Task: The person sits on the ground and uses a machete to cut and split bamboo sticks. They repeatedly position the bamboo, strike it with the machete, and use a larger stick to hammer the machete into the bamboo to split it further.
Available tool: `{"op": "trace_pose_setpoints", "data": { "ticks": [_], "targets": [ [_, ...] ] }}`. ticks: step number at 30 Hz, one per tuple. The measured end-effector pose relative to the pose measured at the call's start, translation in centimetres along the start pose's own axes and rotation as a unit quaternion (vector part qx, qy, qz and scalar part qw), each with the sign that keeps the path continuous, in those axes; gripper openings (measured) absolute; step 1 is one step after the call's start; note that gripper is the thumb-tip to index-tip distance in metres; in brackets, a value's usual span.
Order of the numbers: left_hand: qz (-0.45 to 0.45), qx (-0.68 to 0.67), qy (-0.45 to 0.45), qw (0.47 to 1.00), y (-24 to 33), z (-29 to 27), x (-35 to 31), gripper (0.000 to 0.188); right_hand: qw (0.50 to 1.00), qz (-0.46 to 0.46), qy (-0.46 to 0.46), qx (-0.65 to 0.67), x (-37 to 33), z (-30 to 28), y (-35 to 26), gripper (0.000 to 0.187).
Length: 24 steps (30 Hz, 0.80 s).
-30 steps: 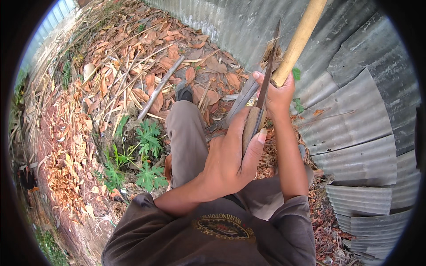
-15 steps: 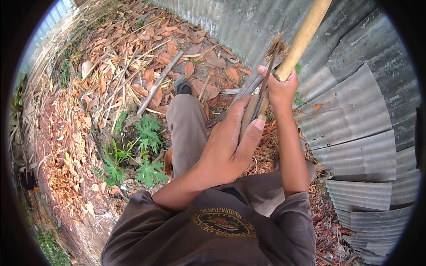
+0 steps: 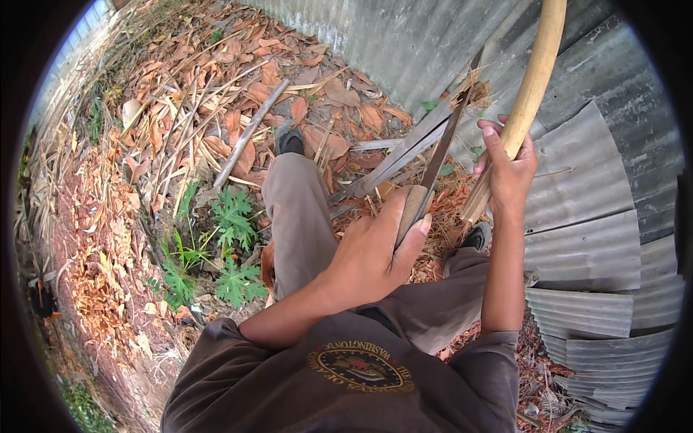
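Note:
My left hand (image 3: 372,252) is closed round the wooden handle (image 3: 410,209) of a long knife. Its dark, narrow blade (image 3: 446,143) points up and to the right, away from my body. In my right hand (image 3: 514,173) is a smooth, pale wooden pole (image 3: 541,76), slightly curved and running out past the top edge. The pole's cut lower end (image 3: 475,203) sticks out below my fingers, to the right of the knife and apart from it. Behind the blade stands a wooden stump with a frayed, splintered top (image 3: 476,94).
Corrugated metal sheets (image 3: 585,187) form a fence along the right and far side. Dry leaves (image 3: 238,72) cover the ground, with a grey stick (image 3: 253,132) lying on them. A green leafy plant (image 3: 232,220) grows left of my leg.
My right hand has moved right with the pole, away from the knife. The blade and the pole's lower end now show apart. My left hand keeps its grip, almost in place.

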<state>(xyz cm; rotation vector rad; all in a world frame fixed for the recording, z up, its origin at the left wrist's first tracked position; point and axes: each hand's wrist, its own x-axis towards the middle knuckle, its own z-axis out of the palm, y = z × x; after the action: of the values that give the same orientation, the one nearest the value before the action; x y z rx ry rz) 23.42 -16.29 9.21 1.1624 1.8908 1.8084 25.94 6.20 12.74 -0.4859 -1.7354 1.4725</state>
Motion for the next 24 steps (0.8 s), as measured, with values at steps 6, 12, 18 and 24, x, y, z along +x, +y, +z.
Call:
{"op": "trace_pose_setpoints", "data": {
  "ticks": [6,12,18,24],
  "targets": [
    [0.006,0.015,-0.022,1.000,-0.5,-0.8,-0.3,0.038,0.977,-0.136,0.028,-0.161,2.0,-4.5,-10.4,0.024],
    [-0.053,-0.001,-0.047,0.997,0.3,-2.9,0.5,0.029,0.962,-0.112,-0.005,-0.248,2.1,-7.8,-7.8,0.013],
    [-0.090,0.033,-0.105,0.990,-7.5,-5.4,1.6,0.032,0.865,0.172,-0.209,-0.423,-0.4,-11.2,-3.0,0.025],
    [-0.119,0.018,-0.099,0.988,-9.1,-7.6,3.3,0.041,0.980,0.047,0.008,-0.192,-0.9,-8.1,-7.9,0.007]
  ]
}}
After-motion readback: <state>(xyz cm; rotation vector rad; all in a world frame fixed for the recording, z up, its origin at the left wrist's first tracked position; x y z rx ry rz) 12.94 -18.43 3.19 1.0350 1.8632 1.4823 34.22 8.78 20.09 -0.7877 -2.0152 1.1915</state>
